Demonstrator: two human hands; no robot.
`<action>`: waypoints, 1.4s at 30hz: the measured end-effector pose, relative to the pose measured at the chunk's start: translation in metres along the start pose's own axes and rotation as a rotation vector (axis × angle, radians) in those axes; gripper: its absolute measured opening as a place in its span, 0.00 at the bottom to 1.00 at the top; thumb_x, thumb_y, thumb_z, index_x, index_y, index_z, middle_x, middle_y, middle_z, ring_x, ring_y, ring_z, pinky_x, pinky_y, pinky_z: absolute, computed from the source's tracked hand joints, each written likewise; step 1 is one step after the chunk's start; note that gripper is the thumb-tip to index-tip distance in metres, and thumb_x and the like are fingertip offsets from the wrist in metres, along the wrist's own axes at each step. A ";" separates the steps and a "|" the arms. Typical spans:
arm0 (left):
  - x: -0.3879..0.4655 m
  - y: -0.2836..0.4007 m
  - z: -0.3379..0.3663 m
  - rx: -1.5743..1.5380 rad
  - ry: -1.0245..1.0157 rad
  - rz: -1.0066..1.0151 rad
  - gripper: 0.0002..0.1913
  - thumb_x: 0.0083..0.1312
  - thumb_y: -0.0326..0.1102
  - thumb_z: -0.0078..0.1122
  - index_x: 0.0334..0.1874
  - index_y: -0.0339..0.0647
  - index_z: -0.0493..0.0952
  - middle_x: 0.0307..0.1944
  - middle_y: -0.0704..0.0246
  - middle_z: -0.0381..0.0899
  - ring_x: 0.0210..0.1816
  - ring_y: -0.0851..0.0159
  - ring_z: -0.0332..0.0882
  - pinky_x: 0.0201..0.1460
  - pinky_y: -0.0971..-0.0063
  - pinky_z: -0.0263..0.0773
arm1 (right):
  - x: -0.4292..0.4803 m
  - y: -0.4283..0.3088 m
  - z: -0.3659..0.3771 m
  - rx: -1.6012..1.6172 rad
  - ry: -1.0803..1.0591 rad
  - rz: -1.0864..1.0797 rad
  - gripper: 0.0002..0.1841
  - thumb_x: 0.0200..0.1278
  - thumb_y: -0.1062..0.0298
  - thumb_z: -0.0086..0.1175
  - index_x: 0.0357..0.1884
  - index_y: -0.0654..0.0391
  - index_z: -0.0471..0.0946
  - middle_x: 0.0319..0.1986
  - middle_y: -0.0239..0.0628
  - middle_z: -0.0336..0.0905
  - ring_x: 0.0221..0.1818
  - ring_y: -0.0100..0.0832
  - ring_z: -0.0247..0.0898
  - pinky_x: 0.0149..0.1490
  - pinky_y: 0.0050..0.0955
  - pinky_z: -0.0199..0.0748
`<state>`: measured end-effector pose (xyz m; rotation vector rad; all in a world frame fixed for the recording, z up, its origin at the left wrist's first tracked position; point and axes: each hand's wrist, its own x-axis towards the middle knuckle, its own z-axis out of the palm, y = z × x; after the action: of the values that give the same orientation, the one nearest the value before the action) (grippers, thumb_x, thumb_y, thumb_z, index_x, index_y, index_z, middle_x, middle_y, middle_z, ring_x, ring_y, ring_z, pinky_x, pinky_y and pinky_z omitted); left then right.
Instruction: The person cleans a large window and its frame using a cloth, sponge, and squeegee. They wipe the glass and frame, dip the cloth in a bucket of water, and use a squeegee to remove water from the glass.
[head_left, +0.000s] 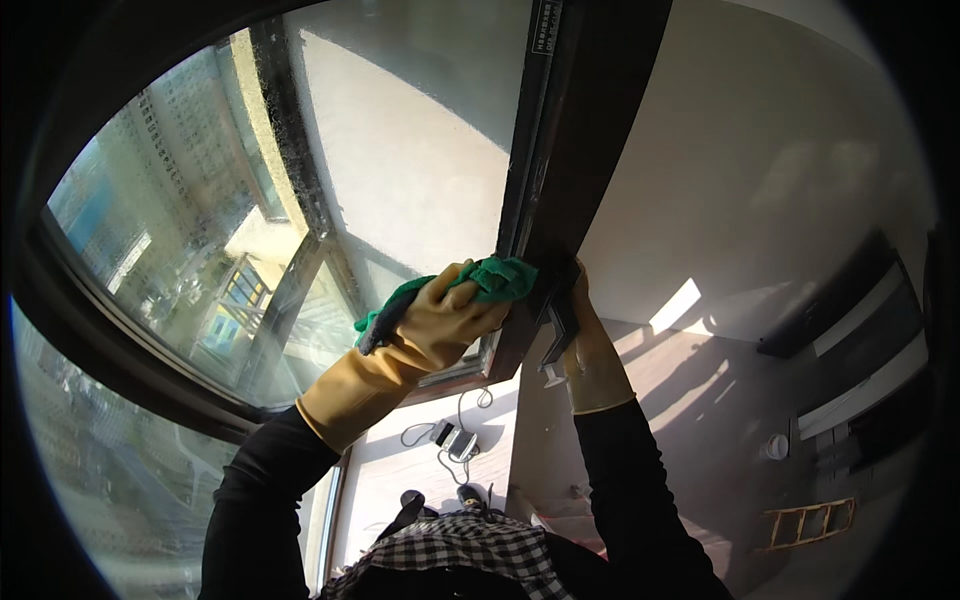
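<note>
My left hand (446, 322), in a tan rubber glove, is closed around a bunched green cloth (501, 280). The cloth touches the lower part of a dark window sash frame (581, 127), beside the glass pane (412, 157). A darker strip of the cloth hangs back over the wrist. My right hand (589, 319), gloved alike, grips the sash's outer edge, right behind the black window handle (559, 322). Its fingers are mostly hidden by the frame and handle.
Below lies a pale sill (420, 442) with a small device and its cord (457, 442). My shoes show at its near end. On the room floor lie a wooden ladder (810, 525) and a white bucket (775, 447). Buildings show through the glass on the left.
</note>
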<state>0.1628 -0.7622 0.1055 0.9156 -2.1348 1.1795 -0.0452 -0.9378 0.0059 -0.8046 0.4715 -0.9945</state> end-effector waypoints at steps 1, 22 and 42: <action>-0.027 0.010 -0.002 -0.255 -0.305 -0.026 0.17 0.68 0.35 0.65 0.58 0.49 0.88 0.59 0.72 0.86 0.66 0.58 0.76 0.76 0.57 0.73 | -0.001 0.000 0.004 -0.114 0.061 -0.039 0.24 0.83 0.56 0.49 0.70 0.61 0.75 0.52 0.40 0.86 0.50 0.35 0.85 0.56 0.36 0.87; 0.169 -0.162 -0.163 0.121 0.100 -0.127 0.27 0.69 0.26 0.67 0.71 0.46 0.77 0.67 0.55 0.81 0.66 0.50 0.82 0.69 0.58 0.81 | -0.045 -0.082 0.119 -0.786 0.240 -1.450 0.26 0.82 0.74 0.34 0.78 0.65 0.64 0.73 0.61 0.69 0.76 0.57 0.69 0.82 0.55 0.68; 0.173 -0.196 -0.160 0.075 0.019 -0.550 0.24 0.70 0.40 0.65 0.69 0.60 0.81 0.58 0.63 0.88 0.55 0.58 0.89 0.61 0.63 0.81 | -0.028 -0.129 0.238 -1.370 0.413 -1.727 0.35 0.62 0.56 0.74 0.70 0.53 0.75 0.70 0.41 0.72 0.75 0.42 0.65 0.77 0.40 0.70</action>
<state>0.2238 -0.7515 0.4056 1.4026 -1.6668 0.9765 0.0319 -0.8627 0.2557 -2.4434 0.8041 -2.5036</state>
